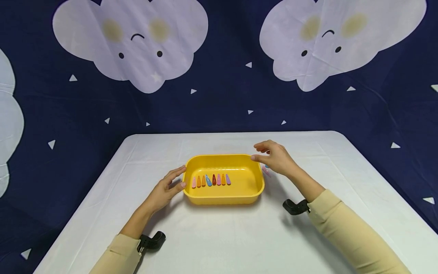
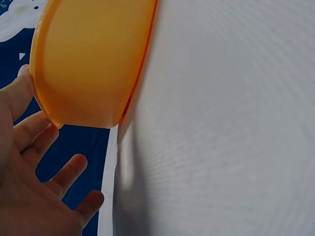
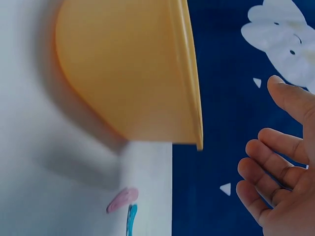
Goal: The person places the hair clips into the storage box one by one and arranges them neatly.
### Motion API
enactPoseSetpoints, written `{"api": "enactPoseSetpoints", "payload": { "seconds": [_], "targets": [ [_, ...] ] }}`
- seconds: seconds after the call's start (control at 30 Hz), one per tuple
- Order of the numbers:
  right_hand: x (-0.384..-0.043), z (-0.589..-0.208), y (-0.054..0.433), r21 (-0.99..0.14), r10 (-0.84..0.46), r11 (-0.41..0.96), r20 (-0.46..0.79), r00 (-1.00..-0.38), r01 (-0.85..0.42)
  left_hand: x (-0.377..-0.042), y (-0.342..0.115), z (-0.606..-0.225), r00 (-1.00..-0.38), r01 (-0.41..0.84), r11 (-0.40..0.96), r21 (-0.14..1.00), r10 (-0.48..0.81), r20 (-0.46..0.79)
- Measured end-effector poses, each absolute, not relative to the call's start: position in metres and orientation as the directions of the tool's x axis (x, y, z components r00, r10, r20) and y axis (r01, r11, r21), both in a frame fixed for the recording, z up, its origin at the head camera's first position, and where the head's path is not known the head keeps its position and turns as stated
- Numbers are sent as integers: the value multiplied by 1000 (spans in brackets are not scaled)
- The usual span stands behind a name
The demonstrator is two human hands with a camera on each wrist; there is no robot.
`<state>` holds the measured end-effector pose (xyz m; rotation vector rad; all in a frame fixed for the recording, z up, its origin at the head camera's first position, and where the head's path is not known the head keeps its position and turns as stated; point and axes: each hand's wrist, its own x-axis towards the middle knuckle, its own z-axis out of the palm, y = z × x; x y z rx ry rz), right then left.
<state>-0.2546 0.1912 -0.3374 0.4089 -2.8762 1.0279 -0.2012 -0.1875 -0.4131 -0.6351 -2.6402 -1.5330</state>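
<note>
A yellow plastic tub point(image 1: 244, 186) stands on the white table. Inside it, several snap hair clips point(image 1: 214, 180) in pink, orange, blue, red and purple lie side by side in a row toward the left. My left hand point(image 1: 167, 190) touches the tub's left end with thumb and fingertips at the rim; the other fingers spread loosely in the left wrist view. Above the right end hovers my right hand point(image 1: 277, 158), fingers relaxed, apart from the tub and holding nothing. Just beyond the tub's right end, a pink hair clip point(image 3: 122, 198) and a blue one point(image 3: 131, 219) lie on the table.
White cloth point(image 1: 219, 236) covers the table, whose far edge meets a dark blue backdrop point(image 1: 226, 110) with clouds and small white triangles. Each wrist wears a black camera mount, one on the left point(image 1: 152, 241) and one on the right point(image 1: 295, 207).
</note>
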Motion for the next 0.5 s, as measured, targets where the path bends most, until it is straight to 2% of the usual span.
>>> {"api": "enactPoseSetpoints", "payload": {
  "seconds": [0.5],
  "targets": [
    [-257, -357, 226, -614, -156, 765, 115, -981, -193, -201, -187, -413, -915, 361, 431, 827, 333, 226]
  ]
}}
